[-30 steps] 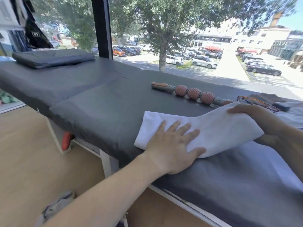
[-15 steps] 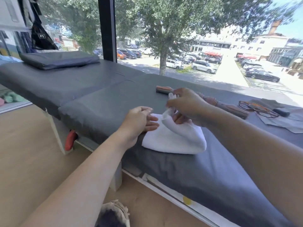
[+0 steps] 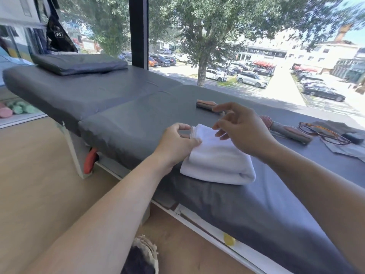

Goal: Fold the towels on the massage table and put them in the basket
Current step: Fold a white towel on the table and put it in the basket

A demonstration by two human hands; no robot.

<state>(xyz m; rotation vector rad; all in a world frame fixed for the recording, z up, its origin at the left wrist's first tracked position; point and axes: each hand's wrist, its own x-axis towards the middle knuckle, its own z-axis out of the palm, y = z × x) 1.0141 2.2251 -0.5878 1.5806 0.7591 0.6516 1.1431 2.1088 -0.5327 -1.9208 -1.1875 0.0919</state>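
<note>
The left hand point(image 3: 175, 142) is sitting at the folded towel's point(image 3: 217, 157) far left corner, thumb lying on top of the cloth and fingers curled at the stacked edges, apparently pinching the layers together, though how firm that pinch is I cannot tell. The right hand point(image 3: 240, 129) is hovering just above the same end, fingers loosely spread and holding nothing, fingertips close over the top layer. The towel itself is lying as a compact white bundle near the front edge of the massage table point(image 3: 128, 113), rounded fold facing the camera, loose edges at the far end. To finish this well, I judge the corners want squaring under that left pinch while the right palm is flattening the top, pressing the air out so the bundle is staying tight when lifted; scooping from beneath with both hands looks safer than tugging one corner, since soft cloth is likely to sag open. Farther back on the table, a massage roller point(image 3: 284, 128) is lying behind the right hand, glasses point(image 3: 324, 133) beside it to the right, a dark pad point(image 3: 79, 63) at the far end. As for containers: at the bottom of the view, on the floor below the table edge, the frayed rim of what may be the basket point(image 3: 147, 252) is peeking in, its inside dark, contents impossible to make out.
</note>
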